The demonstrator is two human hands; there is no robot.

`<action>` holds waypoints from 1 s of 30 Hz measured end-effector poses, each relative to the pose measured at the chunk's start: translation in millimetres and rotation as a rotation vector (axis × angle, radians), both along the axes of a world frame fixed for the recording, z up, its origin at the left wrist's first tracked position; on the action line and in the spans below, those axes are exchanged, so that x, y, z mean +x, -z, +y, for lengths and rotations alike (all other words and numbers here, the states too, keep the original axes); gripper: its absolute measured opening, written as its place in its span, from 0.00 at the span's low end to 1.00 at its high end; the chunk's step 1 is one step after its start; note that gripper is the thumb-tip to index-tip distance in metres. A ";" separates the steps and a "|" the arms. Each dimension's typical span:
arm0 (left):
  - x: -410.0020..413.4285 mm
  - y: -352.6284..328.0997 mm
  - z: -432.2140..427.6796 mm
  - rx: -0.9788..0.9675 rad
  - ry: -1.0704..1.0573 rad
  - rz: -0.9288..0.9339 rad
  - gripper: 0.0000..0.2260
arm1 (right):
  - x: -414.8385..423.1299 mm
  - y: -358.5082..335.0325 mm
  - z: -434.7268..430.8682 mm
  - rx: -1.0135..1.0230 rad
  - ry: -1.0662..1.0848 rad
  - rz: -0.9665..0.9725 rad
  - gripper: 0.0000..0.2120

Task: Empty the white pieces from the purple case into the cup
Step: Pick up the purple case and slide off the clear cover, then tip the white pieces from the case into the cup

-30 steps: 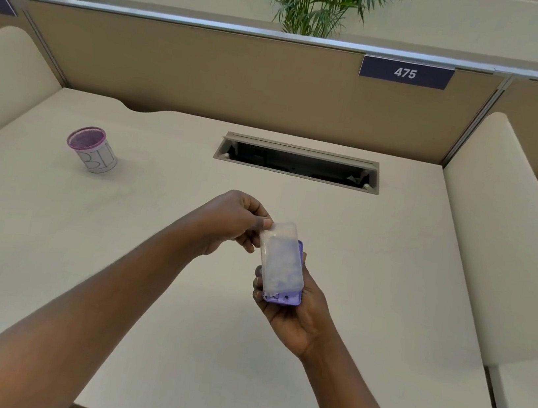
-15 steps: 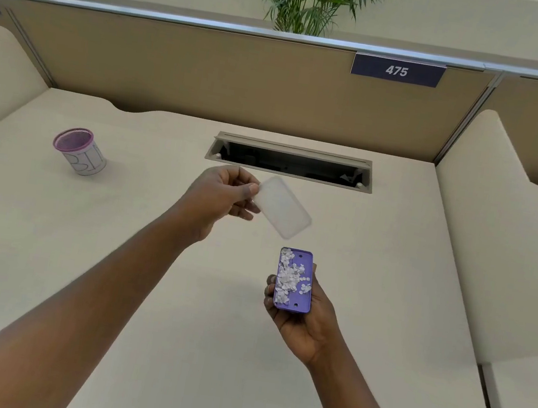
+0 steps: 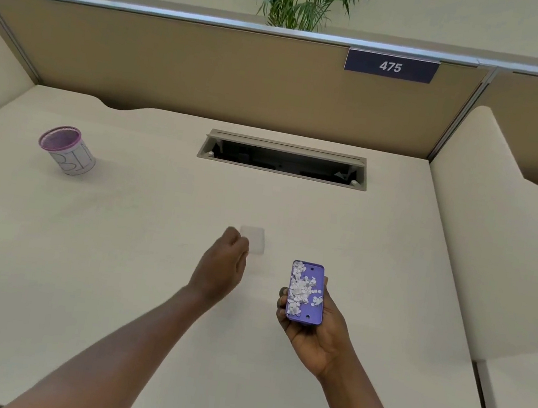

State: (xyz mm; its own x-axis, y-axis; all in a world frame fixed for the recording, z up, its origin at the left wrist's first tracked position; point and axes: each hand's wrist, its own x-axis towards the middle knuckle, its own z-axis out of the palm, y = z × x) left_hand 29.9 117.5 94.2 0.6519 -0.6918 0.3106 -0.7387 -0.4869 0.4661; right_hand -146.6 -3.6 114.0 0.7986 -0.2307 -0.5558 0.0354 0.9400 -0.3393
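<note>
My right hand point(image 3: 315, 334) holds the open purple case point(image 3: 306, 292) level above the desk. Several small white pieces point(image 3: 300, 288) lie heaped in it, mostly along its left side. The translucent lid point(image 3: 253, 239) lies flat on the desk, left of the case. My left hand point(image 3: 220, 266) rests by the lid's near left corner with its fingers curled; whether they still pinch the lid I cannot tell. The white cup point(image 3: 68, 151) with a purple rim stands at the far left of the desk, well away from both hands.
An open cable trough point(image 3: 284, 161) is cut into the desk point(image 3: 113, 268) behind the hands. Tan partitions close off the back, cream side panels the left and right. Plants stand beyond the back partition.
My left hand lifted the lid off the case, carried it left and lowered it onto the desk. The right hand has kept the case, now uncovered, in nearly the same place.
</note>
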 end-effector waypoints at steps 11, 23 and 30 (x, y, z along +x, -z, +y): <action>-16.9 41.2 24.7 0.164 -0.035 0.073 0.02 | -0.5 -3.6 2.2 -0.021 -0.032 0.030 0.25; 7.4 -53.6 46.9 -0.342 0.175 1.356 0.20 | 40.5 -34.7 34.9 -0.068 -0.233 -0.004 0.23; 34.5 -74.9 85.0 -0.451 0.445 1.471 0.27 | 80.1 -55.2 63.8 -0.144 -0.450 -0.075 0.26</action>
